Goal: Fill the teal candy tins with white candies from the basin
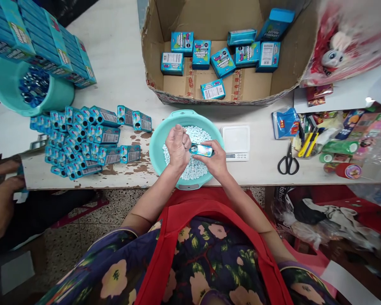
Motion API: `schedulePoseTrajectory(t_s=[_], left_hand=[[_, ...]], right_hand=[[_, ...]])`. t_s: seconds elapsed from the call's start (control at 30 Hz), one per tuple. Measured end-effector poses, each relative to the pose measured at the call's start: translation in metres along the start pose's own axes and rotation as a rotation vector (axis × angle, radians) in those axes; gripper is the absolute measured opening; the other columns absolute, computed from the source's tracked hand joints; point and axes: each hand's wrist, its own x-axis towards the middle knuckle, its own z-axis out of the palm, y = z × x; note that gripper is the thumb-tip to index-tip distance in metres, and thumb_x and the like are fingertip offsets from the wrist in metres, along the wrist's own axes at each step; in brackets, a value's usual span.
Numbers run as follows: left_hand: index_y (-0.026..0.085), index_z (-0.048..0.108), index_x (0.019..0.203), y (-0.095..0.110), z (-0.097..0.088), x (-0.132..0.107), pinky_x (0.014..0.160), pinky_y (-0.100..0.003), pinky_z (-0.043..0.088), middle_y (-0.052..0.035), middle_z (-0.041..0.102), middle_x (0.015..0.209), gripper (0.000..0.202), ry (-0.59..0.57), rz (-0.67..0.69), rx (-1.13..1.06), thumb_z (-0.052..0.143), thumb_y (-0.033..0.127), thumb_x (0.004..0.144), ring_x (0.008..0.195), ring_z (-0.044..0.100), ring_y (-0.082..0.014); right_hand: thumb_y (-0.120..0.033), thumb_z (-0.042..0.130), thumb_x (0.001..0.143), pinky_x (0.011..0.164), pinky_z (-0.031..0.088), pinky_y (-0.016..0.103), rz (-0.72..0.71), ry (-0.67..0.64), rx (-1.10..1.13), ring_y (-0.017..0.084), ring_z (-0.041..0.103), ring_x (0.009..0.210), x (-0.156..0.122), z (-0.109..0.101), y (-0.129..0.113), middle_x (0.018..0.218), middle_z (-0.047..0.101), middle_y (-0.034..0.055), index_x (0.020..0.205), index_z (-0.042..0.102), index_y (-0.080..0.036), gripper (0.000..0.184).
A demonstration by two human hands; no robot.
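Over a turquoise basin (157,163) of small pale blue candies (195,171), both of my hands are close together. My right hand (216,160) grips a small blue candy box (203,150) lying on its side, its round hole facing left. Curled into a fist, my left hand (178,146) is at the box's holed end. Whatever its fingers hold is hidden. To the left, many similar boxes (108,134) lie in a cluster with their holes showing. A white digital scale (236,140) stands just right of the basin.
Behind the basin is a cardboard box (178,95) with several blue boxes inside. A turquoise tub (6,91) of shiny blue pieces stands left, near stacked cartons (47,38). Black scissors (288,161) and a yellow cutter (307,143) lie right. Another person's hand (9,186) shows far left.
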Motion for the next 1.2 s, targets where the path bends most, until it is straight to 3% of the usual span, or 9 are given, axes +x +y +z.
schedulePoseTrajectory(t_s=[0.1, 0.23, 0.4, 0.53, 0.67, 0.8, 0.93, 1.07, 1.2], left_hand=[[0.023, 0.054, 0.077, -0.002, -0.026, 0.008, 0.047, -0.023, 0.037, 0.002, 0.047, 0.059, 0.039, -0.048, 0.051, 0.371, 0.055, 0.06, 0.086, 0.051, 0.046, -0.0115], [0.024, 0.067, 0.088, 0.009, -0.042, 0.024, 0.088, -0.039, 0.048, -0.0075, 0.068, 0.097, 0.026, -0.214, 0.238, 0.805, 0.075, 0.045, 0.073, 0.1, 0.06, -0.0266], [0.026, 0.067, 0.107, 0.024, 0.042, 0.112, 0.104, -0.038, 0.04, -0.0084, 0.064, 0.118, 0.028, -0.425, 0.495, 1.01, 0.066, 0.035, 0.081, 0.116, 0.056, -0.0272], [0.015, 0.056, 0.129, -0.003, 0.124, 0.204, 0.112, -0.042, 0.031, -0.0149, 0.051, 0.14, 0.07, -0.759, 0.259, 1.577, 0.081, 0.03, 0.065, 0.134, 0.042, -0.0332], [0.012, 0.044, 0.14, -0.041, 0.15, 0.233, 0.112, -0.046, 0.029, -0.0197, 0.041, 0.148, 0.103, -0.876, 0.042, 1.846, 0.087, 0.048, 0.053, 0.138, 0.034, -0.0385], [0.009, 0.058, 0.12, -0.048, 0.152, 0.226, 0.109, -0.05, 0.031, -0.0193, 0.051, 0.135, 0.088, -0.734, 0.078, 1.813, 0.089, 0.05, 0.048, 0.133, 0.039, -0.0438], [0.016, 0.061, 0.101, -0.003, 0.141, 0.2, 0.103, -0.045, 0.038, -0.0079, 0.062, 0.104, 0.056, -0.581, 0.22, 1.402, 0.087, 0.04, 0.058, 0.117, 0.053, -0.0348], [0.018, 0.058, 0.112, 0.065, 0.085, 0.125, 0.09, -0.037, 0.046, -0.0021, 0.062, 0.101, 0.052, -0.691, 0.393, 0.97, 0.079, 0.042, 0.07, 0.095, 0.057, -0.0202], [0.02, 0.062, 0.11, 0.076, 0.006, 0.039, 0.069, -0.026, 0.049, -0.0008, 0.063, 0.095, 0.055, -0.916, -0.034, 1.03, 0.079, 0.047, 0.064, 0.078, 0.058, -0.0149]], right_hand=[[-0.045, 0.088, 0.057, 0.082, 0.055, 0.037, 0.106, 0.011, 0.141, 0.022, 0.067, 0.091, -0.003, -0.024, -0.002, 0.096, 0.07, 0.0014, 0.094, 0.067, -0.024, 0.048], [-0.04, 0.09, 0.052, 0.076, 0.057, 0.037, 0.141, 0.226, 0.175, 0.021, 0.068, 0.084, 0.001, -0.073, 0.013, 0.093, 0.071, 0.0012, 0.094, 0.066, -0.024, 0.051], [-0.039, 0.088, 0.054, 0.08, 0.055, 0.038, 0.115, 0.439, 0.036, 0.02, 0.066, 0.086, 0.032, -0.109, 0.055, 0.093, 0.067, 0.0022, 0.094, 0.065, -0.021, 0.049], [-0.041, 0.086, 0.056, 0.084, 0.053, 0.038, 0.122, 0.401, 0.011, 0.02, 0.064, 0.09, 0.049, -0.109, 0.082, 0.096, 0.066, 0.0031, 0.095, 0.066, -0.02, 0.049], [-0.042, 0.085, 0.058, 0.092, 0.051, 0.042, 0.104, 0.362, -0.011, 0.023, 0.062, 0.101, 0.046, -0.109, 0.092, 0.106, 0.065, 0.0061, 0.103, 0.064, -0.02, 0.054], [-0.042, 0.079, 0.069, 0.105, 0.043, 0.049, 0.019, 0.476, -0.087, 0.026, 0.052, 0.125, 0.032, -0.126, 0.086, 0.129, 0.055, 0.0097, 0.124, 0.053, -0.024, 0.064], [-0.037, 0.068, 0.083, 0.096, 0.051, 0.046, -0.042, 0.602, -0.109, 0.023, 0.061, 0.11, 0.02, -0.136, 0.061, 0.114, 0.06, 0.0076, 0.116, 0.057, -0.024, 0.037], [-0.035, 0.064, 0.088, 0.091, 0.055, 0.043, -0.235, 0.453, -0.175, 0.023, 0.063, 0.106, 0.006, -0.107, 0.021, 0.115, 0.06, 0.0077, 0.126, 0.052, -0.028, 0.041], [-0.041, 0.072, 0.081, 0.115, 0.036, 0.055, -0.538, 0.111, -0.46, 0.032, 0.039, 0.14, -0.02, -0.05, -0.005, 0.145, 0.047, 0.0102, 0.146, 0.033, -0.031, 0.076]])
